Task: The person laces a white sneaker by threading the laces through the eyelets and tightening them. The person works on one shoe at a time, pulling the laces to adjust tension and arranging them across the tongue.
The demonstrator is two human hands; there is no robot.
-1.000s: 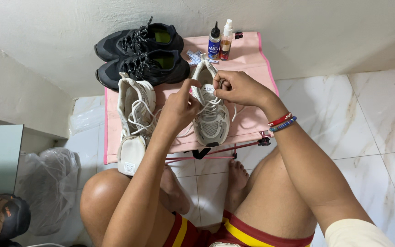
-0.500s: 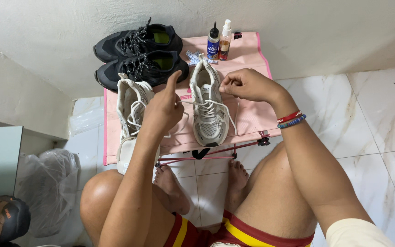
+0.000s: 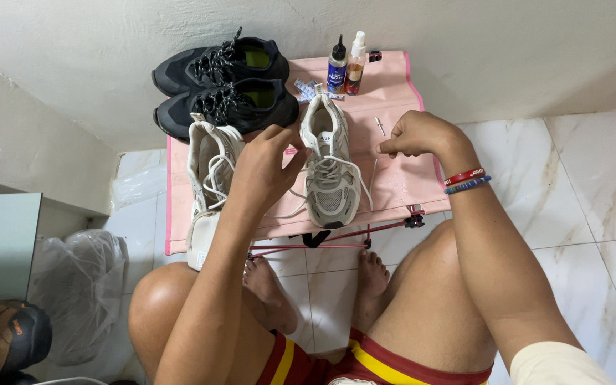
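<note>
A grey-and-white sneaker (image 3: 330, 160) lies on a small pink folding table (image 3: 401, 182), toe toward me. My left hand (image 3: 265, 167) hovers just left of it, fingers pinched on a white shoelace (image 3: 290, 211) by the eyelets. To the right of the shoe, my right hand (image 3: 418, 134) is closed, thumb and forefinger pinching the lace's other thin end. A second white sneaker (image 3: 208, 178) lies left of my left hand, partly hidden by my forearm.
Two black sneakers (image 3: 226, 85) sit at the table's back left, two small bottles (image 3: 346, 65) at the back. A small metal tool (image 3: 380, 125) lies near my right hand. A plastic bag (image 3: 73, 285) and a dark cap (image 3: 5, 335) are on the floor left.
My hands have drawn apart: the right one moved right off the shoe, the left one shifted left and down. The lace is now stretched out to both sides.
</note>
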